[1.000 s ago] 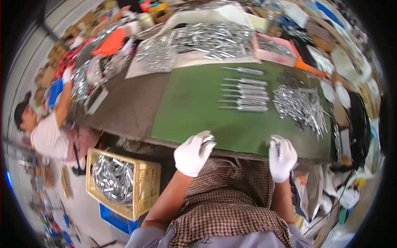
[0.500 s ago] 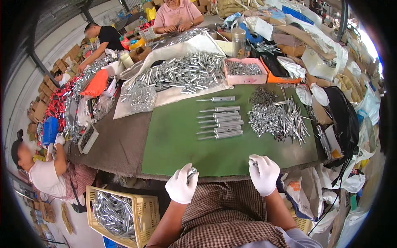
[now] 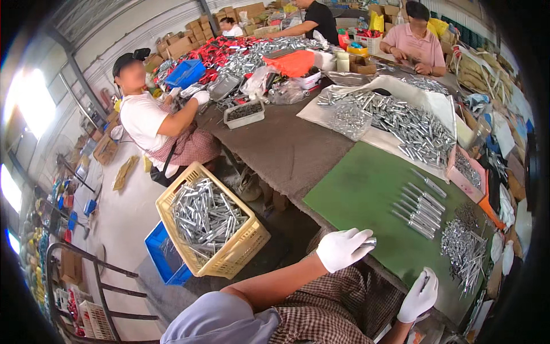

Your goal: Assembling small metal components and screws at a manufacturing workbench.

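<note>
My left hand point(image 3: 342, 250), in a white glove, is closed around a shiny metal cylinder point(image 3: 370, 242) beside the front edge of the green mat point(image 3: 349, 183). In the gloved fingers of my right hand point(image 3: 419, 297) is a small dark metal piece point(image 3: 424, 282), mostly hidden. Farther up the mat lie several silver tubes with thin shafts point(image 3: 423, 213), roughly side by side, with one set apart. To their right are a heap of small metal parts point(image 3: 456, 243), long thin rods point(image 3: 472, 269) and a dark heap of small pieces point(image 3: 467, 215).
A yellow crate point(image 3: 260, 243) full of metal tubes stands left of me, over a blue bin point(image 3: 163, 252). Behind the mat, a white cloth point(image 3: 375, 137) carries many loose cylinders next to a pink box point(image 3: 478, 192). Co-workers point(image 3: 143, 123) sit around the brown table point(image 3: 275, 149).
The view has swung left, shifting the mat and my hands rightward in the picture and bringing more floor into sight. Both hands keep their grip.
</note>
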Tool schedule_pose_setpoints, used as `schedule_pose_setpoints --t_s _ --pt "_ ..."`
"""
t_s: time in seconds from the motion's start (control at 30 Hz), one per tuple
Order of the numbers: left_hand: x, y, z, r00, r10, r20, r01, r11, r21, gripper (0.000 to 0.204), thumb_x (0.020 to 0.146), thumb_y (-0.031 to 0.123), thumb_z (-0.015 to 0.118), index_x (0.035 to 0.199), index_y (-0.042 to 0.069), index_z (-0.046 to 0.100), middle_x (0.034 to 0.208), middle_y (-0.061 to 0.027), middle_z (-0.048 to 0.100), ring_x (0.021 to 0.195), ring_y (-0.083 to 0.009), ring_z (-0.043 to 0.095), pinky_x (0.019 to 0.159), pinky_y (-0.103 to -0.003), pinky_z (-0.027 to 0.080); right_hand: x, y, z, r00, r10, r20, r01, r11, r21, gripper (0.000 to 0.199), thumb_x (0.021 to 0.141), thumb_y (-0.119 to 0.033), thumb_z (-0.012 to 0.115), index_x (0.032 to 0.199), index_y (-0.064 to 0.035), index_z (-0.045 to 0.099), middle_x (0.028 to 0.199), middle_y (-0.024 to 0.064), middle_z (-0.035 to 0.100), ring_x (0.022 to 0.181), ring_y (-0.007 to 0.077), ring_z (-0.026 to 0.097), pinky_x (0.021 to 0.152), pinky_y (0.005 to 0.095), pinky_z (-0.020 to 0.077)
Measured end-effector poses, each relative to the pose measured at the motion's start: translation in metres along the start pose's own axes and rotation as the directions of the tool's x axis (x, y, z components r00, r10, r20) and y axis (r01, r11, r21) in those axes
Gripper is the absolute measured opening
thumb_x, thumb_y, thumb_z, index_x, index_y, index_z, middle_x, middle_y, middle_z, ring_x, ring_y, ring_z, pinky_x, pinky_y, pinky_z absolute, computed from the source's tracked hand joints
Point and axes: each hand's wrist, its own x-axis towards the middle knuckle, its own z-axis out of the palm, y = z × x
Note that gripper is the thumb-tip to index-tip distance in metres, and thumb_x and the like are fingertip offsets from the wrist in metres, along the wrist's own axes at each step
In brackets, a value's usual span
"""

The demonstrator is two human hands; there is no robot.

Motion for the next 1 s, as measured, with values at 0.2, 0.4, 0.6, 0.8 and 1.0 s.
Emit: schedule_pose_setpoints --t_s 0.2,0.4,0.6,0.8,1.0 --pt "-0.0027 -0.0014 0.0029 1.000 0.000 0.000 0.000 1.000 -0.013 0.032 0.081 0.027 0.075 0.107 0.011 0.064 0.073 -0.0039 0.062 0.058 -0.0222 0.063 0.049 -0.034 0.050 0.0004 -0.0007 -0.0012 0.998 0.057 0.042 -0.058 0.998 0.018 0.014 0.094 -0.004 0.054 0.101 0.0034 0.064 0.098 0.0170 0.067 0.086 0.0310 0.064 0.079 0.0378 0.0497" --pt "-0.0019 -0.0005 0.0032 1.000 0.001 0.014 0.000 1.000 -0.024 0.032 0.081 0.026 0.075 0.108 0.011 0.064 0.073 -0.0040 0.062 0.058 -0.0221 0.064 0.050 -0.034 0.050 0.0005 0.0012 -0.0017 0.998 0.047 0.033 -0.047 0.999 0.005 0.014 0.094 -0.004 0.054 0.101 0.0035 0.064 0.098 0.0169 0.067 0.086 0.0319 0.064 0.079 0.0379 0.0500" --pt "-0.0016 -0.0009 0.0026 1.000 0.006 0.018 -0.005 0.999 -0.040 0.033 0.081 0.026 0.075 0.108 0.011 0.064 0.073 -0.0043 0.062 0.058 -0.0225 0.064 0.050 -0.034 0.050 -0.0001 0.0048 0.0011 0.999 -0.026 -0.022 0.026 1.000 -0.017 0.013 0.090 -0.003 0.058 0.100 0.0007 0.066 0.093 0.0167 0.067 0.081 0.0333 0.064 0.072 0.0398 0.0502" --pt "-0.0014 -0.0006 0.0017 1.000 0.000 0.023 0.001 1.000 -0.030 0.032 0.081 0.026 0.075 0.107 0.011 0.064 0.073 -0.0041 0.062 0.058 -0.0225 0.064 0.051 -0.034 0.050 -0.0002 0.0041 0.0014 1.000 -0.015 -0.016 0.015 1.000 -0.005 0.013 0.089 -0.003 0.058 0.099 0.0004 0.066 0.093 0.0167 0.067 0.079 0.0339 0.063 0.071 0.0401 0.0501" --pt "-0.0014 -0.0008 0.0013 0.999 -0.012 0.050 0.012 1.000 0.000 0.032 0.081 0.027 0.075 0.107 0.011 0.065 0.074 -0.0036 0.063 0.058 -0.0222 0.064 0.051 -0.033 0.050 0.0013 0.0011 0.0014 0.999 -0.041 -0.027 0.042 0.999 0.008 0.013 0.089 -0.002 0.058 0.099 0.0007 0.065 0.091 0.0168 0.066 0.077 0.0330 0.063 0.069 0.0386 0.0502"
